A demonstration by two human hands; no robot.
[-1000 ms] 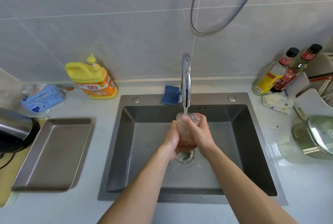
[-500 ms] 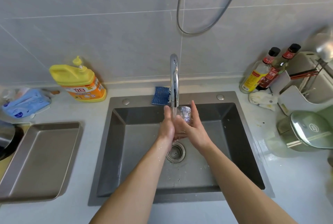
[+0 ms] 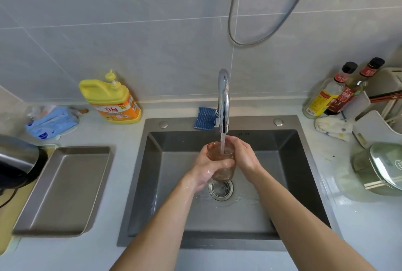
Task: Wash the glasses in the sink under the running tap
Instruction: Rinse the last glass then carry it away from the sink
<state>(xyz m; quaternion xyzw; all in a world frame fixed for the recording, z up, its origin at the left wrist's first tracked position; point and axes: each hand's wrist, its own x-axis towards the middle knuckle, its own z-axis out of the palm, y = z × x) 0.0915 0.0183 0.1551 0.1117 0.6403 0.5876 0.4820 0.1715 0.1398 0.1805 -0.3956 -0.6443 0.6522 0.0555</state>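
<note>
Two bare forearms reach from the near edge over the sink (image 3: 139,183), meeting under the tap (image 3: 223,100). The left hand (image 3: 208,168) wraps the near side of the glass (image 3: 221,161), its fingers (image 3: 226,164) curled across the front wall and closed on it. The right hand (image 3: 243,155) cups the far right side of the same glass, palm against the wall, its grip likewise closed around it. The glass stands upright, mouth up, directly below the spout, above the drain (image 3: 220,190); the water stream (image 3: 222,144) falls into its opening. Both wrists glisten with water, and a shallow film spreads around the drain.

The sink is a dark grey metal basin set into a pale counter (image 3: 359,227). A blue sponge (image 3: 204,118) lies on the rim just left of the tap base. At left, a yellow detergent bottle (image 3: 111,100) stands against the wall, a blue packet (image 3: 52,121) lies further left, and a metal tray (image 3: 65,188) rests beside the basin, with a dark kettle (image 3: 17,161) at the frame edge. At right stand two sauce bottles (image 3: 339,92), a crumpled white cloth (image 3: 332,128) and a lidded metal pot (image 3: 378,168). Grey tiles (image 3: 130,53) cover the wall; a grey cable (image 3: 232,20) hangs from a socket above
</note>
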